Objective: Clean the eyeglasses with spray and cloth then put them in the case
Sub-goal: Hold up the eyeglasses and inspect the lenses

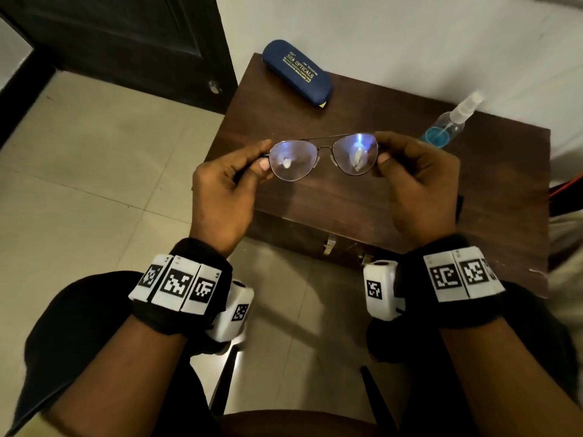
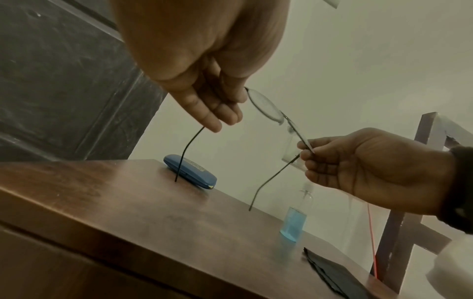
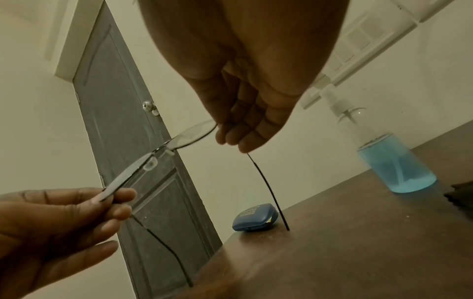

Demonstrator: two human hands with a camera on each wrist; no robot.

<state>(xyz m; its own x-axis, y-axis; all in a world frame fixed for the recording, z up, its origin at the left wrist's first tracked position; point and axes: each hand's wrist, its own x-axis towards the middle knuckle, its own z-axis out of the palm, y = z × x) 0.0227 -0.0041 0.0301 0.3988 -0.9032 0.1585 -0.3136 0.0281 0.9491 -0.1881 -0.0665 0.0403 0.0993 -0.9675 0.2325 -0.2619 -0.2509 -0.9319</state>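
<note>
Thin metal-framed eyeglasses point(image 1: 325, 157) hang in the air above the dark wooden table point(image 1: 362, 197), lenses facing me, temples unfolded and pointing down. My left hand point(image 1: 249, 162) pinches the frame's left end between thumb and forefinger. My right hand point(image 1: 388, 156) pinches the right end the same way. A closed blue eyeglass case point(image 1: 297, 72) lies at the table's far left corner. A clear spray bottle point(image 1: 448, 127) with blue liquid stands at the far right. A dark cloth point(image 2: 335, 273) lies flat on the table near its right edge, hidden by my right hand in the head view.
A dark door point(image 1: 120, 36) stands to the left behind the table, with pale tiled floor point(image 1: 94, 159) below it. A white wall point(image 1: 410, 36) backs the table. A wooden chair frame point(image 2: 407, 202) stands to the table's right.
</note>
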